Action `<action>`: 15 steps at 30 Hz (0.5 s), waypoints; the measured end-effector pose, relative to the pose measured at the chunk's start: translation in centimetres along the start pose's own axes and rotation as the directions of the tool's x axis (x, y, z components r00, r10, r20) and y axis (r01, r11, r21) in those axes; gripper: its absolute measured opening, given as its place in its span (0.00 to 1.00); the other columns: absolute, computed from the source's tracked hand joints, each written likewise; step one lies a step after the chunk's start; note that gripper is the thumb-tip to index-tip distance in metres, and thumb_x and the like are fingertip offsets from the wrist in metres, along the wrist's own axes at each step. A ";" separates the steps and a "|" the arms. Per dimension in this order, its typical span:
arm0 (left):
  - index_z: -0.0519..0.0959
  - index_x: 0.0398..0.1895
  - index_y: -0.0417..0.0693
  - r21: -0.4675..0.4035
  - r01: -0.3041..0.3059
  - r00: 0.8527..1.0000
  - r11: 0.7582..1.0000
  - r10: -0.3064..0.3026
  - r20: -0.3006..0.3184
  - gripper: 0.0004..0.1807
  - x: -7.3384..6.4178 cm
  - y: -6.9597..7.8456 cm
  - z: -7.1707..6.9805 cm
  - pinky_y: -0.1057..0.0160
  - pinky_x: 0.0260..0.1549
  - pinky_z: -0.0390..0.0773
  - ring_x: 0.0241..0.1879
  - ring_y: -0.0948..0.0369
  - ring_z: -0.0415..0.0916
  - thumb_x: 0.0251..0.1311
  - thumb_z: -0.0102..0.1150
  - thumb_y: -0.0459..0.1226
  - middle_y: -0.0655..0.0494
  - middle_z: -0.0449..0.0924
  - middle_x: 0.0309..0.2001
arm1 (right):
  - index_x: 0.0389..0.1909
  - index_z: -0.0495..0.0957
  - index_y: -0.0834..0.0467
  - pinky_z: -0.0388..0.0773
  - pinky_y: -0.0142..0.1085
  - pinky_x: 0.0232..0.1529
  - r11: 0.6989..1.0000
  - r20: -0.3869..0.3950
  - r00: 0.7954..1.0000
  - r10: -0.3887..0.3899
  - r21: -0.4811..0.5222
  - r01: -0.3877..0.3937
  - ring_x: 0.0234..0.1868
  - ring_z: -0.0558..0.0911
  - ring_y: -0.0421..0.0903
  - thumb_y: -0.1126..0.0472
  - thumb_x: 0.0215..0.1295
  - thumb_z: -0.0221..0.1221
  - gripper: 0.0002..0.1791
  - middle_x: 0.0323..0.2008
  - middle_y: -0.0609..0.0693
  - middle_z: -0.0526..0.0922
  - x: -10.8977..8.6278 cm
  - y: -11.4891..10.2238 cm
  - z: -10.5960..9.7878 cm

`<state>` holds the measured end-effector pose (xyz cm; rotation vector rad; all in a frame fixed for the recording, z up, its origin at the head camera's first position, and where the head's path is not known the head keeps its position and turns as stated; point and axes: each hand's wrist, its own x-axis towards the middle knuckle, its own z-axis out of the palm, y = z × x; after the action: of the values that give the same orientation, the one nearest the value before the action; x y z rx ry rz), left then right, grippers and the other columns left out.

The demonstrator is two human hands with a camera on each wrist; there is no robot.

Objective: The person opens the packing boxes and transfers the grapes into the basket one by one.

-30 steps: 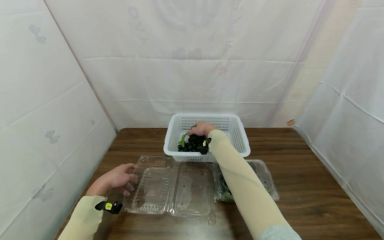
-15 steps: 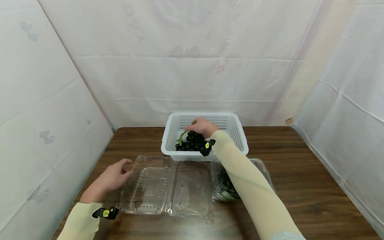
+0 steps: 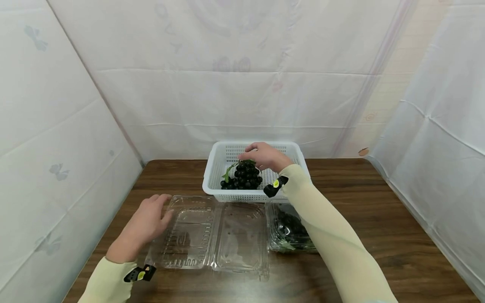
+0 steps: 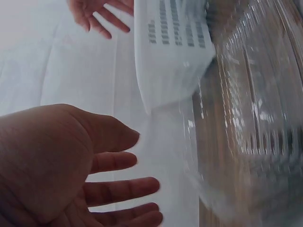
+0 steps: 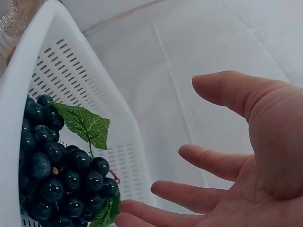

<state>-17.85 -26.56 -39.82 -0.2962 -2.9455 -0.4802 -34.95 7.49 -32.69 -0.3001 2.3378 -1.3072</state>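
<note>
Head view: dark grapes (image 3: 247, 176) contained by walls of white basket (image 3: 227, 192), set far centre, seemingly for easy reach. Right hand (image 3: 267, 155) held above, fingers spread, nothing gripped. Left hand (image 3: 145, 221) relaxed, nothing gripped, near left edge of clear unfolded container (image 3: 198, 244), laid flat apparently for access; lidded container (image 3: 273, 242) placed right.

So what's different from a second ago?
The right hand has drawn up and to the right, off the bunch of dark round grapes; its fingers now spread, gripping nothing. The grapes remain in the white perforated plastic basket; the left hand stays by the open clear plastic container.
</note>
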 end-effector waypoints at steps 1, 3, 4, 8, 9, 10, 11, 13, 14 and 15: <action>0.75 0.61 0.31 -0.008 -0.014 1.000 1.000 0.014 -0.014 0.22 0.1 0.4 0.0 0.38 0.48 0.78 0.50 0.38 0.78 0.69 0.60 0.35 0.34 0.80 0.53 | 0.71 0.68 0.51 0.67 0.38 0.29 1.000 0.004 1.000 -0.009 -0.003 0.009 0.20 0.58 0.44 0.44 0.70 0.64 0.33 0.51 0.50 0.74 -0.3 0.0 0.0; 0.76 0.60 0.32 -0.028 -0.040 0.999 0.999 0.039 -0.031 0.20 0.3 1.3 0.1 0.39 0.47 0.79 0.50 0.40 0.78 0.68 0.60 0.35 0.36 0.80 0.52 | 0.70 0.69 0.51 0.69 0.39 0.31 1.000 0.003 1.000 -0.024 -0.019 0.024 0.22 0.61 0.45 0.44 0.70 0.64 0.32 0.55 0.50 0.76 -0.9 -0.1 0.0; 0.77 0.59 0.33 -0.038 -0.053 0.998 0.998 0.051 -0.040 0.19 0.4 1.8 0.2 0.40 0.47 0.79 0.50 0.41 0.78 0.68 0.60 0.35 0.37 0.81 0.51 | 0.70 0.70 0.51 0.70 0.39 0.32 0.999 -0.004 0.999 -0.032 -0.034 0.032 0.23 0.63 0.45 0.44 0.69 0.64 0.32 0.58 0.50 0.76 -1.2 0.0 0.1; 0.79 0.55 0.35 -0.085 -0.093 0.994 0.992 0.087 -0.066 0.16 0.6 3.7 0.6 0.41 0.51 0.80 0.53 0.42 0.79 0.68 0.60 0.34 0.40 0.82 0.51 | 0.68 0.73 0.50 0.78 0.42 0.42 0.994 -0.016 0.997 -0.074 -0.086 0.072 0.40 0.79 0.51 0.43 0.69 0.64 0.31 0.67 0.54 0.75 -2.3 0.1 0.4; 0.80 0.54 0.36 -0.097 -0.104 0.993 0.990 0.097 -0.074 0.15 0.7 4.2 0.8 0.42 0.51 0.80 0.53 0.43 0.79 0.68 0.60 0.33 0.41 0.83 0.51 | 0.67 0.73 0.50 0.80 0.43 0.46 0.992 -0.020 0.996 -0.084 -0.101 0.081 0.47 0.81 0.53 0.42 0.69 0.64 0.30 0.68 0.54 0.75 -2.5 0.1 0.6; 0.80 0.54 0.36 -0.109 -0.115 0.991 0.987 0.107 -0.081 0.14 0.7 4.6 1.0 0.42 0.51 0.80 0.53 0.44 0.80 0.67 0.61 0.33 0.42 0.83 0.50 | 0.67 0.74 0.49 0.81 0.45 0.50 0.989 -0.022 0.995 -0.097 -0.116 0.093 0.54 0.82 0.54 0.42 0.69 0.64 0.30 0.68 0.54 0.76 -2.8 0.2 0.7; 0.80 0.53 0.36 -0.122 -0.126 0.990 0.984 0.116 -0.086 0.14 0.7 5.0 1.2 0.43 0.52 0.81 0.53 0.45 0.80 0.67 0.61 0.33 0.42 0.84 0.50 | 0.66 0.74 0.48 0.81 0.46 0.53 0.987 -0.022 0.994 -0.106 -0.121 0.103 0.59 0.81 0.56 0.42 0.69 0.64 0.29 0.68 0.54 0.76 -3.0 0.3 0.9; 0.81 0.53 0.38 -0.150 -0.142 0.988 0.978 0.130 -0.088 0.13 0.8 5.8 1.7 0.44 0.52 0.82 0.53 0.47 0.81 0.67 0.62 0.32 0.44 0.84 0.50 | 0.65 0.75 0.48 0.80 0.50 0.59 0.988 -0.023 0.993 -0.114 -0.108 0.111 0.63 0.79 0.59 0.43 0.68 0.64 0.28 0.67 0.54 0.76 -3.5 0.7 1.1; 0.81 0.53 0.38 -0.165 -0.151 0.987 0.975 0.137 -0.089 0.13 0.8 6.2 2.0 0.45 0.51 0.82 0.52 0.48 0.82 0.67 0.62 0.32 0.45 0.84 0.50 | 0.65 0.75 0.47 0.79 0.50 0.60 0.987 -0.025 0.993 -0.118 -0.111 0.114 0.63 0.79 0.59 0.43 0.68 0.65 0.27 0.67 0.54 0.76 -3.7 0.8 1.2; 0.81 0.53 0.38 -0.181 -0.157 0.986 0.971 0.143 -0.087 0.13 0.9 6.5 2.2 0.46 0.51 0.82 0.52 0.49 0.82 0.67 0.62 0.32 0.46 0.84 0.50 | 0.65 0.75 0.46 0.79 0.51 0.61 0.987 -0.030 0.992 -0.120 -0.114 0.116 0.63 0.79 0.58 0.42 0.68 0.65 0.27 0.67 0.54 0.76 -3.9 1.1 1.3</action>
<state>-17.53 -19.63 -39.78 -0.5072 -2.7835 -0.7318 -30.86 8.63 -33.10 -0.4596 2.4631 -1.2461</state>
